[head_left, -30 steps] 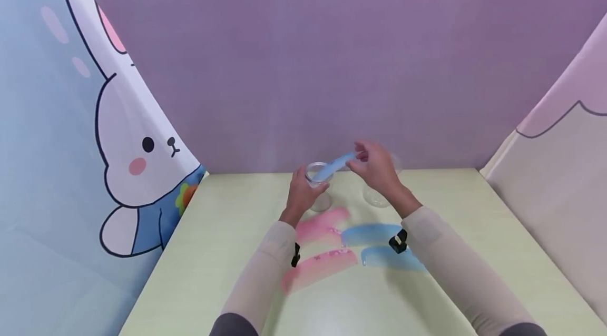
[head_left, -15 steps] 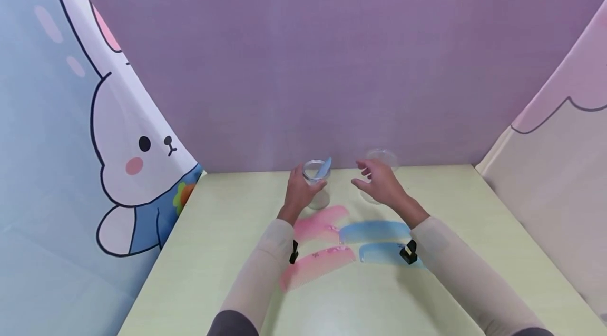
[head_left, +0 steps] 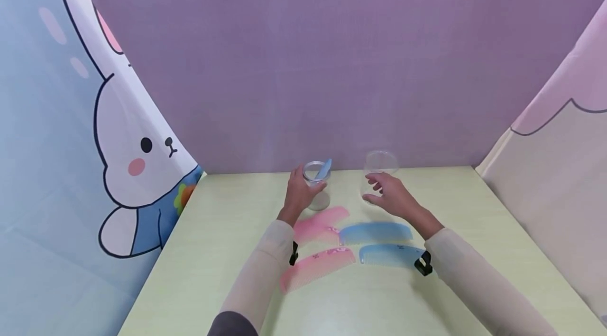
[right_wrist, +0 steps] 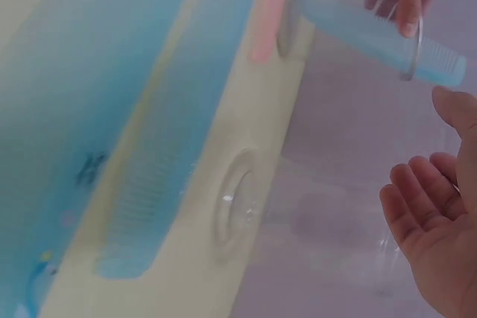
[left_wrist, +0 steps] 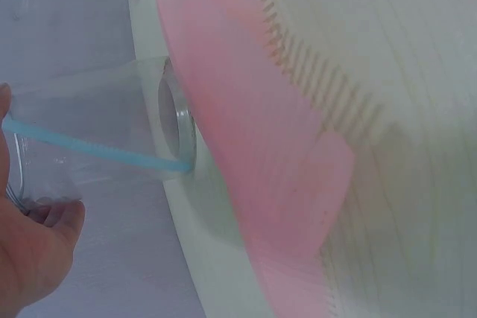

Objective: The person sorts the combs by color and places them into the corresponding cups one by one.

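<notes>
Done: one blue comb inside the left jar | Left, seemingly: two blue combs and the pink combs on the table | Axis: slanting, top end pointing up and rightward | Left hand: grips jar | Right hand: relaxed, holding nothing, near second jar

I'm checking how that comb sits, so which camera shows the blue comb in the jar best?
The right wrist view: the blue comb shows its broad side, with one end sticking out. The left wrist view shows it edge-on, a thin strip inside the clear jar. The head view shows mainly its upper end.
</notes>
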`<state>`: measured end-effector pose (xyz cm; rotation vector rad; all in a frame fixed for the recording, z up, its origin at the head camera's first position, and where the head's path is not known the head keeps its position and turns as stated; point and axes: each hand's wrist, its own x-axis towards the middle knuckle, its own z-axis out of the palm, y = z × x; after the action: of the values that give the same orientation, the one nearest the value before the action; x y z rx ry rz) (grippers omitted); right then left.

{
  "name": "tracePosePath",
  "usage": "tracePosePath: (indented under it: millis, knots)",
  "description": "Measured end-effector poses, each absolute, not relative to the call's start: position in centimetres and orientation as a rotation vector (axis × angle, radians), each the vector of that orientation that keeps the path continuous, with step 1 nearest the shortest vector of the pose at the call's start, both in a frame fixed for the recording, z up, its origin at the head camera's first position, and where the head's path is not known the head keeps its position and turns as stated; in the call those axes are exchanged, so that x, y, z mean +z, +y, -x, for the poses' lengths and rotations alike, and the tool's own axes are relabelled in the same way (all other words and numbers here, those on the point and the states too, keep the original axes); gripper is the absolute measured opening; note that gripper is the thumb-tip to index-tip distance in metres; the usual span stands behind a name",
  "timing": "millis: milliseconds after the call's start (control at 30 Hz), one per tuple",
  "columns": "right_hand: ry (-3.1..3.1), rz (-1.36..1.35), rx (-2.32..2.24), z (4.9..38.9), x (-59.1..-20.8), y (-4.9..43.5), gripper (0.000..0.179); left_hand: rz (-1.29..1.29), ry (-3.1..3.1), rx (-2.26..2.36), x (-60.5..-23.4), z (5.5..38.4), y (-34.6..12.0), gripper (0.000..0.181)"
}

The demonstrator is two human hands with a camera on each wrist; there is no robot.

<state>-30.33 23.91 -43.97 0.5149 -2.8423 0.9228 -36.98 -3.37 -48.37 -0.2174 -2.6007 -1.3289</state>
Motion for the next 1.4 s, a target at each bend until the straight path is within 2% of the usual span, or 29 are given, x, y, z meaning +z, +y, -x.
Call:
tracePosePath:
  millis: [600, 1133, 1400]
  knots:
    - [-2.950, -0.628, 0.743, 28.8, -48.1, 29.2, 0.048, 0.233, -2.591, -1.338, -48.3, 37.0, -3.5, 0.088]
    - [-3.098, -0.701, 0.697, 28.2, -49.7, 31.8, 0.047, 0.207, -2.584, -1.340, -48.4, 37.3, -3.1, 0.086]
    - [-3.191, -0.637, 0.679, 28.7, -50.9, 32.5, 0.051, 0.187, -2.582, -1.342, -48.4, 37.6, -2.9, 0.086]
